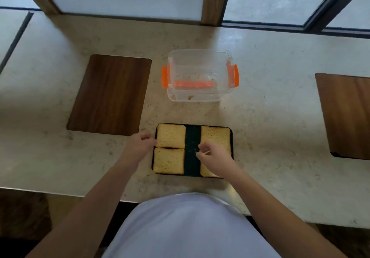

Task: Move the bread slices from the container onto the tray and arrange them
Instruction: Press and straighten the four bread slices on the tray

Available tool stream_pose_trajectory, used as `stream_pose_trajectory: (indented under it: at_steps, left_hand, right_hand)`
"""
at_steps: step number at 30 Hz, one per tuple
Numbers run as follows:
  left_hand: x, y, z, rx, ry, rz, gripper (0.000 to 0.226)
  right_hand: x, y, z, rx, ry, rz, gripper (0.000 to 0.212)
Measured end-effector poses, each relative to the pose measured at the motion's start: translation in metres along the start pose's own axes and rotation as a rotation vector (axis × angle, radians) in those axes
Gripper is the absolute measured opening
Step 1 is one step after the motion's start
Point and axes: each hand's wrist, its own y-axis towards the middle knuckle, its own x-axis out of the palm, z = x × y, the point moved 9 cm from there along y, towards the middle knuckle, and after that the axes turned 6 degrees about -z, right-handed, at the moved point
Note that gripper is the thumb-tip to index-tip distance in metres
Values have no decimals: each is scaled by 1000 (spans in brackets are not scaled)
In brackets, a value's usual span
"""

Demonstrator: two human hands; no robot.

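Bread slices (170, 141) fill tray (192, 137) edges, middle bare.

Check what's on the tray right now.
Four bread slices lie flat in two columns on the black tray, with a bare strip between. The right hand covers most of the near-right slice, so its exact placement is hidden.

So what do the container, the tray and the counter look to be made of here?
Container: clear plastic, see-through walls with orange clip latches, only crumbs inside. Tray: dark and matte, material unclear, perhaps plastic or coated metal. Counter: pale speckled stone or stone-look surface, faintly glossy.
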Motion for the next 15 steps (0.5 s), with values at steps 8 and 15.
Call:
stream_pose_trajectory:
  at_steps: [8,15]
  left_hand:
    - [20,11,12,-5,-45,-72,69]
    - [26,17,11,-26,-28,-98,79]
  right_hand:
    - [33,46,-12,226,269,-105,65]
    - [38,58,-11,285,327,-124,67]
